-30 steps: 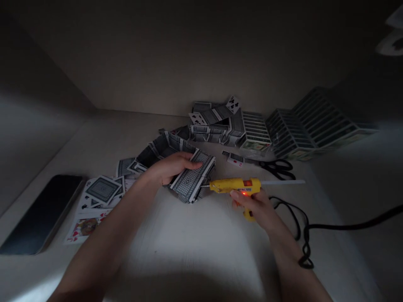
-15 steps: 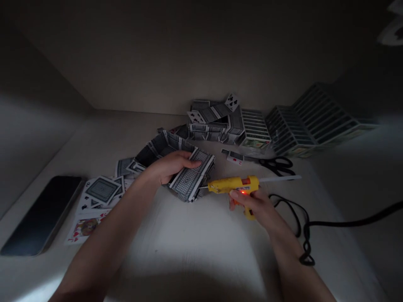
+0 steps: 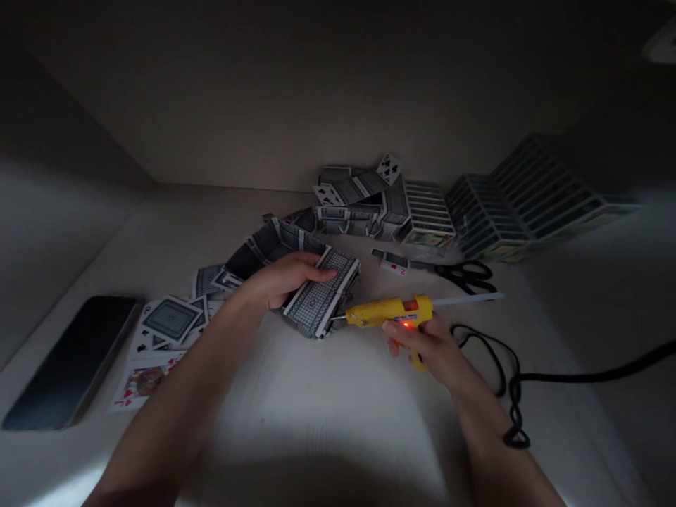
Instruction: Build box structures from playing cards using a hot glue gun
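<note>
My left hand (image 3: 282, 279) lies on a block of glued playing cards (image 3: 322, 299) in the middle of the pale table, fingers curled over its top edge and holding it down. My right hand (image 3: 427, 346) grips a yellow glue gun (image 3: 391, 310) with a red light lit on its side. The gun's nozzle points left and touches the block's right edge. A white glue stick pokes out of the gun's back to the right.
Loose cards (image 3: 169, 324) lie at the left beside a dark phone (image 3: 71, 359). More card structures (image 3: 364, 201) and fanned card rows (image 3: 507, 211) stand by the back wall. Black scissors (image 3: 467, 273) and the gun's black cord (image 3: 517, 394) lie at the right.
The glue gun has shifted slightly left, bringing its nozzle against the card block. My left hand stays on the block.
</note>
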Tool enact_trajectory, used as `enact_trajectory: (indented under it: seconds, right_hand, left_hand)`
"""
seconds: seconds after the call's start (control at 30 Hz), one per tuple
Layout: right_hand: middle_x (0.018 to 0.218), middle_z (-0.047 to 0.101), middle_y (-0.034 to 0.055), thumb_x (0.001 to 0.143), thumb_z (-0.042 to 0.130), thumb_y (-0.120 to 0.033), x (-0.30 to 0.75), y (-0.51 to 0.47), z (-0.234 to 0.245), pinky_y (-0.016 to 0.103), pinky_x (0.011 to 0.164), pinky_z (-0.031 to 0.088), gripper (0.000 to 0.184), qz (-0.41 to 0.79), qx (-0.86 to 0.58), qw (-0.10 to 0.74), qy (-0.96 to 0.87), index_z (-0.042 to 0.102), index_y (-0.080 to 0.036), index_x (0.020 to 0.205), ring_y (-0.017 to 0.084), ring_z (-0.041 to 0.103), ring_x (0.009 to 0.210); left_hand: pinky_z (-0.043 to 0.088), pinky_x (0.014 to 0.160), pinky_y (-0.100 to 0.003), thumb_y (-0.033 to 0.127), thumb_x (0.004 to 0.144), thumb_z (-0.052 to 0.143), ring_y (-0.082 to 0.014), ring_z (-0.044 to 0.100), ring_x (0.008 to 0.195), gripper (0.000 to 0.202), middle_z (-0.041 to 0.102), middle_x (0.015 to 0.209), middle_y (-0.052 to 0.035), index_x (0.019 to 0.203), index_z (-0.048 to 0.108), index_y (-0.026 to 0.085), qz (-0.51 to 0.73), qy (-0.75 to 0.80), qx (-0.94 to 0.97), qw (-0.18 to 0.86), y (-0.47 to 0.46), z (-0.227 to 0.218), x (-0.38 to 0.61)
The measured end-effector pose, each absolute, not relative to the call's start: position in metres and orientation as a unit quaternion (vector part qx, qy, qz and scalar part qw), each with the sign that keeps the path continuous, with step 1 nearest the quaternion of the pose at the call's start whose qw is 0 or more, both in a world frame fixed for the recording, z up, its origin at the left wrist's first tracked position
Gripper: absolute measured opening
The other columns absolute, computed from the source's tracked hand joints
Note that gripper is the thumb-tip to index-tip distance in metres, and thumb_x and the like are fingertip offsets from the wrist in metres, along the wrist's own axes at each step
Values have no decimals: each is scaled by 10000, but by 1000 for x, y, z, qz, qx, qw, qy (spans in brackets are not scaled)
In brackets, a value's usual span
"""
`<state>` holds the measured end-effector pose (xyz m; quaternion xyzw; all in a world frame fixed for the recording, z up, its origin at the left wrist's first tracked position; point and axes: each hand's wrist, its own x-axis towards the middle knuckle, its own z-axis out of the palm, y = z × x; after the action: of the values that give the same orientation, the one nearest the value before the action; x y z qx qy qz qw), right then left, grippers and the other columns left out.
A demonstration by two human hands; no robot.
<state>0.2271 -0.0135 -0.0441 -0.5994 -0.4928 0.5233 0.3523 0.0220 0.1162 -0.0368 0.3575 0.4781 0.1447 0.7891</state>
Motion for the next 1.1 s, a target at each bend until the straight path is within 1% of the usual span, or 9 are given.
enact_trajectory:
  seconds: [0.17, 0.3, 0.5, 0.6, 0.73, 0.83, 1.1]
  right_hand:
    - [531, 476, -4, 749, 572, -530, 226, -13, -42, 275, 519, 329, 447, 539, -598, 338, -487, 498, -202, 453, 120, 399, 516]
    - [540, 484, -1, 760, 568, -508, 227, -13, -43, 271, 536, 354, 440, 537, -589, 342, -497, 493, -209, 445, 127, 423, 539]
    - [538, 473, -8, 765, 581, -452, 225, -14, -42, 262, 533, 360, 410, 549, -580, 350, -489, 479, -202, 457, 119, 423, 543]
    - [514, 455, -15, 714, 617, -459, 223, -12, -41, 253, 501, 361, 381, 559, -580, 359, -471, 491, -202, 462, 117, 411, 523]
    - [489, 430, -22, 633, 665, -473, 222, -10, -40, 241, 442, 337, 378, 573, -582, 362, -449, 489, -202, 438, 108, 378, 482]
    - [479, 425, -23, 641, 663, -466, 222, -10, -39, 241, 449, 341, 376, 574, -583, 357, -450, 492, -199, 437, 105, 365, 480]
    - [492, 435, -23, 649, 669, -476, 221, -12, -38, 238, 453, 362, 391, 581, -576, 364, -446, 480, -201, 445, 108, 392, 498]
  left_hand:
    - [520, 646, -311, 200, 581, 821, -185, 663, 638, 372, 732, 775, -77, 930, 713, 133, 145, 478, 351, 792, 116, -36, 22]
    - [516, 624, -307, 199, 569, 826, -188, 665, 624, 397, 727, 747, -61, 943, 707, 138, 140, 481, 343, 795, 116, -35, 23]
    - [518, 614, -294, 202, 591, 812, -180, 665, 618, 367, 726, 731, -62, 938, 708, 139, 140, 477, 345, 796, 116, -35, 23]
    - [517, 619, -290, 200, 588, 816, -174, 662, 616, 388, 729, 744, -64, 955, 705, 136, 140, 481, 344, 794, 116, -36, 23]
    - [528, 638, -307, 213, 572, 830, -195, 672, 652, 426, 734, 777, -78, 972, 703, 138, 145, 478, 344, 795, 116, -37, 22]
    - [531, 640, -309, 212, 577, 827, -197, 673, 652, 410, 734, 778, -79, 962, 707, 137, 143, 472, 350, 796, 116, -37, 21]
    - [530, 652, -318, 198, 604, 805, -191, 670, 650, 346, 735, 773, -66, 937, 720, 150, 140, 471, 350, 798, 118, -37, 21]
